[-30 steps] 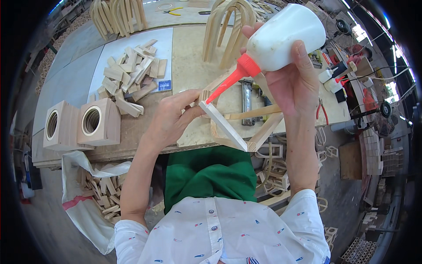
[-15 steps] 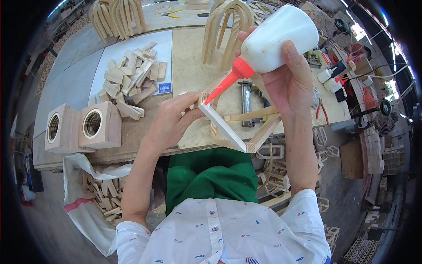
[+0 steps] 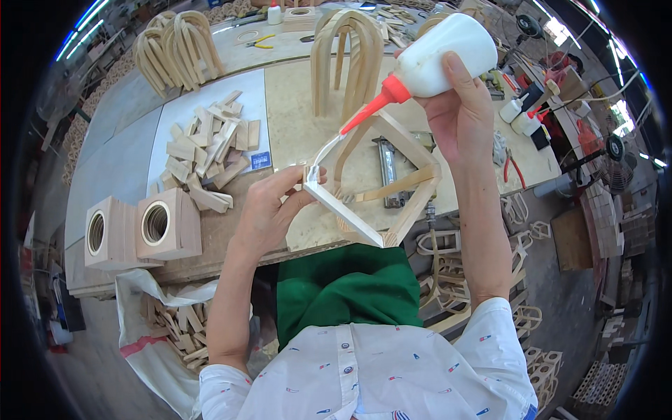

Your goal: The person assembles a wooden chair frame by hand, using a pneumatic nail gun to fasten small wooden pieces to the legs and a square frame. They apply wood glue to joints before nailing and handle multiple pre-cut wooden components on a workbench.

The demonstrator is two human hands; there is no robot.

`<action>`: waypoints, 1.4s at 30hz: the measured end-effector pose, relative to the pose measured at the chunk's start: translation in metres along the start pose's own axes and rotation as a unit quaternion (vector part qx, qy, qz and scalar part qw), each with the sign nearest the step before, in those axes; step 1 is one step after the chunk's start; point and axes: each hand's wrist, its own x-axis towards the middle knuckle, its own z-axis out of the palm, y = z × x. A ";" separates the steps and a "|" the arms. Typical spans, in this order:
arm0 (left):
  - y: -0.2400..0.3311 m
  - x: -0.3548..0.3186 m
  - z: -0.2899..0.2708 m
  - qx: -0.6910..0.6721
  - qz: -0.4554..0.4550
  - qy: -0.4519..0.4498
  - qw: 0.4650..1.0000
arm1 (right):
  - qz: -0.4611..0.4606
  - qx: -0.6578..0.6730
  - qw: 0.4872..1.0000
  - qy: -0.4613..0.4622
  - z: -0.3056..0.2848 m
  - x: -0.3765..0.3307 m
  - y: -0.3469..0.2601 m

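your left hand [image 3: 269, 210] pinches one corner of a square wooden frame [image 3: 371, 185], thumb and fingers closed on the wood, holding it tilted on its corner above the near edge of the workbench [image 3: 294, 105]. your right hand [image 3: 455, 105] is wrapped tight around a white glue bottle [image 3: 444, 56], tipped down so its red nozzle [image 3: 367, 112] points at the frame's upper left side. a thin white line of glue lies along that edge, just below the nozzle tip.

behind the frame stands a tall arched wooden piece [image 3: 348, 59], close to the nozzle but apart from it. through the frame's opening you can see a metal tool [image 3: 387, 171] lying flat on the bench. to the left, a heap of short wooden blocks [image 3: 210, 150] sits on a white sheet [image 3: 171, 115] with a small blue label [image 3: 260, 160] at its near corner. nearer you, at the left end, two boxy wooden pieces with round holes [image 3: 143, 227] stand side by side, touching. more arched pieces [image 3: 175, 52] are grouped at the far left corner.

the bench top is pale, smooth board, grey toward the left. below its left edge a white sack [image 3: 161, 315] holds wood offcuts. to the right, red-handled pliers [image 3: 514, 170] and two small white bottles [image 3: 518, 115] lie on the bench; more wooden frames [image 3: 518, 224] are stacked on the floor beyond. a green apron [image 3: 346, 290] covers your lap.
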 end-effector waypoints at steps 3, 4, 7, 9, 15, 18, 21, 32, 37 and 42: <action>0.001 -0.001 0.001 -0.019 -0.017 0.001 1.000 | -0.018 -0.010 0.999 0.037 -0.016 0.005 -0.001; 0.002 0.000 0.001 -0.018 -0.021 0.002 1.000 | -0.023 -0.012 0.998 0.052 -0.021 0.007 -0.002; -0.002 0.000 0.002 -0.010 -0.014 0.012 1.000 | -0.034 0.019 0.996 0.082 -0.035 0.009 -0.008; -0.008 0.000 0.004 -0.002 0.021 0.026 0.999 | -0.038 0.022 0.995 0.087 -0.036 0.008 -0.010; -0.005 0.001 0.006 -0.017 0.012 0.025 0.999 | -0.039 0.032 0.995 0.082 -0.026 0.007 -0.006; -0.004 0.001 0.007 -0.016 0.015 0.026 0.999 | -0.039 0.031 0.996 0.072 -0.022 0.007 -0.002; 0.001 0.001 0.005 -0.037 -0.027 0.007 0.999 | -0.038 0.024 0.996 0.076 -0.027 0.007 -0.003; -0.004 0.001 0.008 -0.047 0.024 0.028 0.998 | -0.041 0.003 0.995 0.089 -0.047 0.001 -0.011; -0.002 0.001 0.010 -0.081 0.002 0.033 0.996 | -0.036 -0.005 0.995 0.097 -0.056 -0.007 -0.018; -0.008 0.002 0.007 -0.100 -0.005 0.034 0.994 | -0.016 -0.048 0.993 0.110 -0.065 -0.020 -0.030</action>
